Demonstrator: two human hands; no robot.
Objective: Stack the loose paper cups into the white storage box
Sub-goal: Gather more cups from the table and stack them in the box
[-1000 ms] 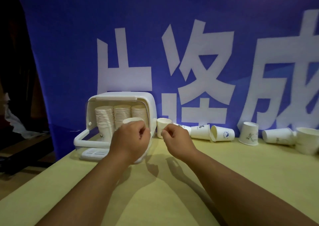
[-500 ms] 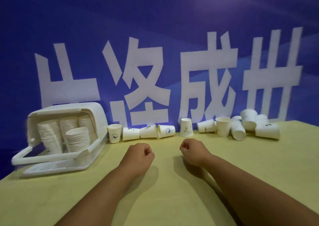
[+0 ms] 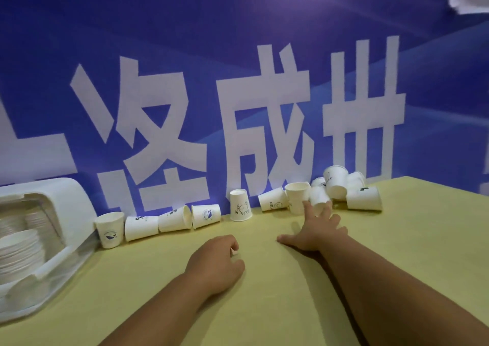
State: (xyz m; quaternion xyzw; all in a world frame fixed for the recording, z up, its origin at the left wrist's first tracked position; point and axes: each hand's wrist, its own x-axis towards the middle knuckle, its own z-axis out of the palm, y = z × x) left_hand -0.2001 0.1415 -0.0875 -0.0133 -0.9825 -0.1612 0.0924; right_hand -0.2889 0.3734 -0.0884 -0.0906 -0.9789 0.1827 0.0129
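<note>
Fingers (image 3: 307,210) spread wide on the right hand (image 3: 315,229), grip released, nothing held. The tips sit at the foot of an upright cup (image 3: 297,199), with a tipped cup (image 3: 318,202) just beside it. The left hand (image 3: 215,265) rests on the worktop (image 3: 264,306) as a clenched fist, grip empty, well short of the cups.

Open yellow surface, smooth and matte, lies around both hands. Loose paper cups line the back edge against the blue banner (image 3: 185,41). A heaped cluster (image 3: 336,184) sits just past the right fingertips, and one upside-down cup (image 3: 240,208) stands mid-row. Three cups on their sides (image 3: 174,221) lead left to a standing cup (image 3: 109,229), which is just beside the white box (image 3: 66,202).

The box is rounded glossy plastic at the far left, its open side facing this way. Nested stacks (image 3: 19,250) stand inside, blurred.
</note>
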